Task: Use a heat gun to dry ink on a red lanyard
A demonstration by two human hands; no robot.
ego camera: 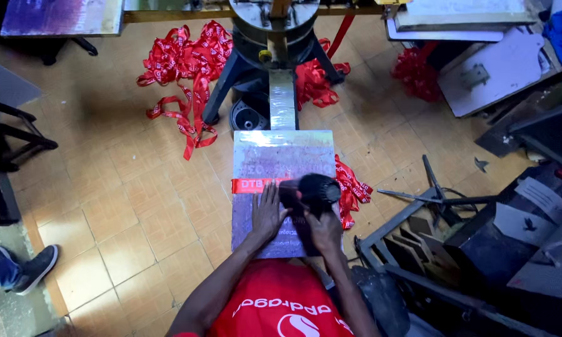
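Tiled flooring [125, 206] takes up most of the view, with bare room to the left of the work board and crowding on the right, where a dark metal frame [418, 249] stands close beside it. A press stand [271, 43] is seen at the top centre, its arm reaching down to the grey rectangular work board [262, 156], whose four edges are all visible. Four heaps of red ribbon can be counted: a large heap [184, 68] at upper left, one [315, 81] by the stand's base, one [415, 72] at upper right, and one [352, 187] against the board's right edge. A single red ribbon strip [253, 185] is laid flat across the board. The left hand [267, 215] is spread open, fingers extended, and pressed flat on the board just below the strip. The right hand [323, 229] is closed around the handle of a black hair dryer [312, 192], which is held over the strip's right part. One shoe [34, 268] of another person is seen at the far left.
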